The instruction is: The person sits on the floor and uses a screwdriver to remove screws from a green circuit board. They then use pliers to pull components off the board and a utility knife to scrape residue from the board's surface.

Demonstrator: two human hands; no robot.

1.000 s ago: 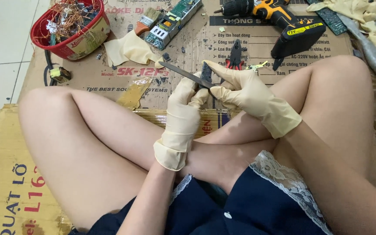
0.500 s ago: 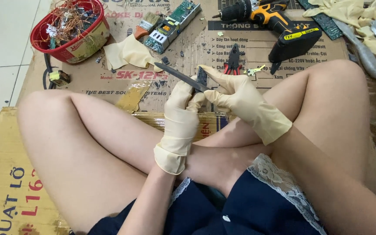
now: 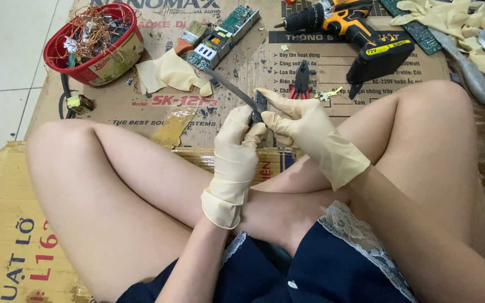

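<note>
I sit cross-legged on cardboard, both hands in cream rubber gloves, raised over my knees. My left hand is closed around the near end of a thin grey metal tool, whose blade points up and left towards the circuit board. My right hand pinches a small dark part between thumb and fingers, right against the tool. The two hands touch each other. How the tool's tip meets the part is hidden by my fingers.
A red bowl of copper wire stands far left. A green circuit board, a brush and a loose glove lie ahead. Red-handled pliers, a yellow-black cordless drill and a heap of gloves are at the right.
My hands stay together on the tool and the part, shifted only slightly; the tool's angle is nearly the same.
</note>
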